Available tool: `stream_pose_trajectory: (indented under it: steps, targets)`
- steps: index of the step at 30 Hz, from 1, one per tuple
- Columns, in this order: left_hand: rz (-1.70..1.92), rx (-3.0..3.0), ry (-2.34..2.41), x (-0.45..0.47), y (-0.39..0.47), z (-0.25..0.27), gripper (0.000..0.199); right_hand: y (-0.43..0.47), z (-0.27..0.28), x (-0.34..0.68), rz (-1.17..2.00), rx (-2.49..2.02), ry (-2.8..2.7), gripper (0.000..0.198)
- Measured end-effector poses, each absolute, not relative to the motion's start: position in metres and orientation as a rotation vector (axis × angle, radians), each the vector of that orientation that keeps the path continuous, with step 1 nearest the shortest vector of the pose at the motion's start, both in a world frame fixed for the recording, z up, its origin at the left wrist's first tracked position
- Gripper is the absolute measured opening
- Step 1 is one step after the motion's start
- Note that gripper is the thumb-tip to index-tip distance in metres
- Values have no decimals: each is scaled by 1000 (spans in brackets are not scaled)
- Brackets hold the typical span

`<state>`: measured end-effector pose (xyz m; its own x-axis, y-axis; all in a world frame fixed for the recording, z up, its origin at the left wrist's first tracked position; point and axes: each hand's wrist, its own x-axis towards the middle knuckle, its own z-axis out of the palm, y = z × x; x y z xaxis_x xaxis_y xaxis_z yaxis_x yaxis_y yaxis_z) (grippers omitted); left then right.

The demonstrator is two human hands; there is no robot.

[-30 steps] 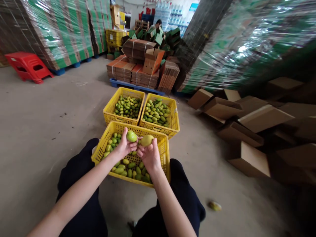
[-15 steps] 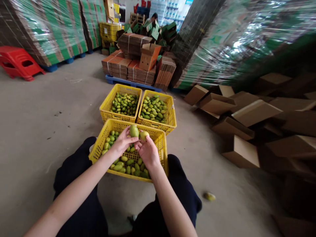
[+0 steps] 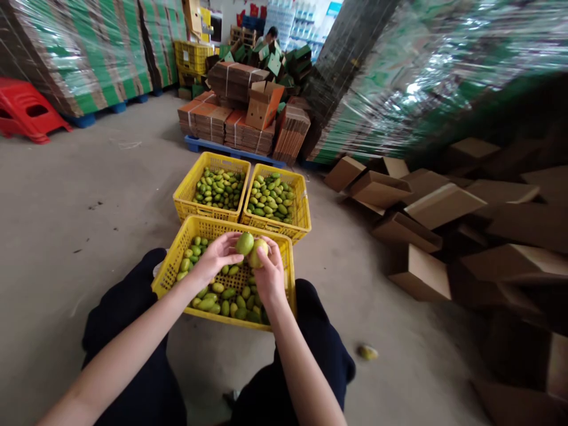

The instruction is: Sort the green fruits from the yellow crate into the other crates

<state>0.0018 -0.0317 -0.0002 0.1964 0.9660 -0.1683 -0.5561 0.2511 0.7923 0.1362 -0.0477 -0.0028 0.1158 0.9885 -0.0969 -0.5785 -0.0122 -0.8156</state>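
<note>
Over the near yellow crate (image 3: 177, 236), my left hand (image 3: 217, 254) is closed around a green mango (image 3: 244, 243). My right hand (image 3: 270, 266) grips a paler yellow-green mango (image 3: 258, 253) close against it; I cannot tell whether the two fruits touch. Below my hands, more green mangoes (image 3: 228, 307) lie in the crate, mostly along its near side and left end, with part of the slotted floor showing. My wrists and hands hide some of the contents.
Two more yellow crates of mangoes, a left one (image 3: 189, 183) and a right one (image 3: 303, 201), stand just beyond. One mango (image 3: 367, 352) lies on the floor at right. Cardboard boxes (image 3: 426, 272) are heaped right; flattened cartons (image 3: 204, 121) sit on a blue pallet. A red stool (image 3: 31, 112) stands left.
My right hand has turned its mango so more of its side shows, with the thumb across it. The left hand's mango has shifted slightly. The whole view has moved a little.
</note>
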Motion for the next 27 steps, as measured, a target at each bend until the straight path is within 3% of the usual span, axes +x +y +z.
stream_pose_trajectory:
  steps: [10,20,25,27]
  targets:
    - [1195,857,803,-5,-31,-11,50,-43,-8,141,1297,-913,-671,49]
    - [1174,897,909,-6,-29,-5,37,-44,-11,138,1415,-877,-622,41]
    - [1240,697,816,-6,-26,-6,37,-42,-11,140,1382,-848,-609,36]
    - [1227,586,781,-6,-23,-7,28,-41,-10,141,1388,-839,-607,34]
